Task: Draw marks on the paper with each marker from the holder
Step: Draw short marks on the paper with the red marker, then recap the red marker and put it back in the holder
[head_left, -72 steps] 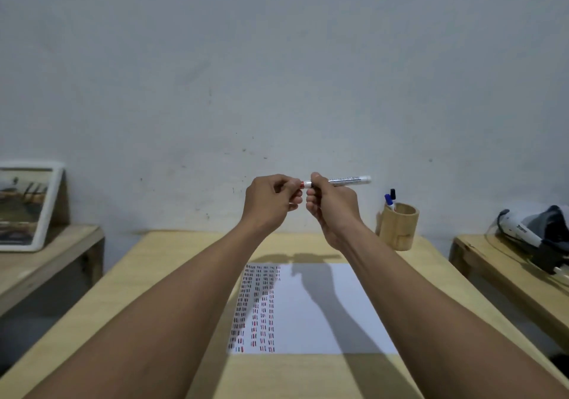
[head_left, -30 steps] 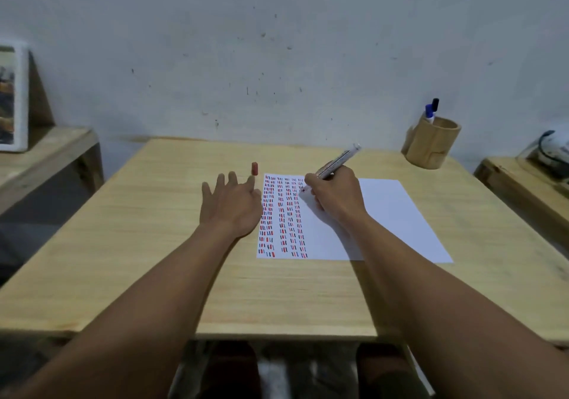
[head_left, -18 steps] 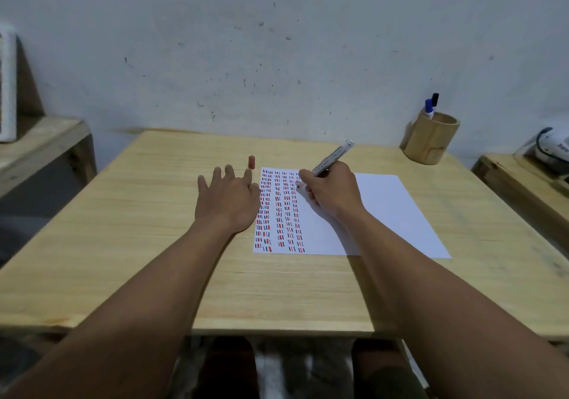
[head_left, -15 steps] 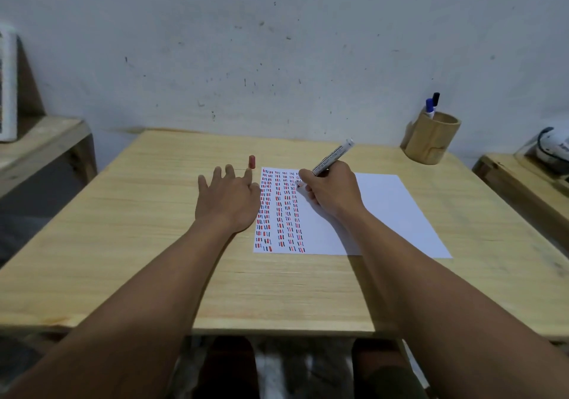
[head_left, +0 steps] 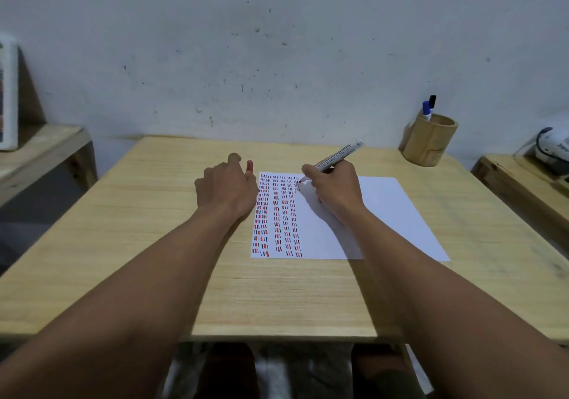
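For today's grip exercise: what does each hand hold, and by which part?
Right hand grips the marker low on its barrel, near the tip. Left hand holds nothing.

Occlusions and cut-offs, head view.

The right hand (head_left: 334, 187) covers the marker (head_left: 338, 156) grip and most of its tip; print on the barrel is too small to read. The bamboo holder (head_left: 428, 140) hides the lower barrels of two markers. The framed picture (head_left: 7, 92) at left and the white device (head_left: 552, 149) at right are cut by the edges. The left hand (head_left: 226, 187) partly hides the red cap (head_left: 249, 165).
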{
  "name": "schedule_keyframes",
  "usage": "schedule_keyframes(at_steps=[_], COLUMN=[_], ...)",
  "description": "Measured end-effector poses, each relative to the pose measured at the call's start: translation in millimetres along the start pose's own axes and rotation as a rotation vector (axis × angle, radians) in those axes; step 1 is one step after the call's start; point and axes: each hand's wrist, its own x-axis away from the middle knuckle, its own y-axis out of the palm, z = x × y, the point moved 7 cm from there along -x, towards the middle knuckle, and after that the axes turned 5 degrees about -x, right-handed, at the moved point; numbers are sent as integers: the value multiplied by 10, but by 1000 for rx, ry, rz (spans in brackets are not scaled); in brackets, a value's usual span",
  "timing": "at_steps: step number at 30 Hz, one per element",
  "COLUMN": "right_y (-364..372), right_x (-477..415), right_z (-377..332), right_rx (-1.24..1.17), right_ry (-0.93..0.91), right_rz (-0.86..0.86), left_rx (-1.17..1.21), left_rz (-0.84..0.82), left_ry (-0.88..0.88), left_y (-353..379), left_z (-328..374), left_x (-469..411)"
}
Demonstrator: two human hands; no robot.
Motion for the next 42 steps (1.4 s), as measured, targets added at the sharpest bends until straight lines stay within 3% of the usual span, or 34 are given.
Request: schedule_keyframes(at_steps=[6, 11, 17, 21, 27, 42], right_y=[-65, -96, -189, -255, -461, -769], right_x=[-6, 12, -15, -9, 16, 85], right_z=[-98, -149, -283, -459, -652, -757], right_rx=[-183, -355, -549, -783, -827, -842], right_ry=[57, 137, 172, 224, 178, 138], right_rz=[-40, -73, -34, -6, 14, 0], left_rx=[-21, -1, 560, 872, 1097, 1046], left_rz=[-56, 47, 134, 14, -152, -179], left_ry=[171, 192, 2, -74, -99, -12], left_y=[53, 12, -252, -291, -322, -585], left_z=[121, 151, 427, 679, 998, 1331], left_x=[-244, -300, -235, -209, -102, 31])
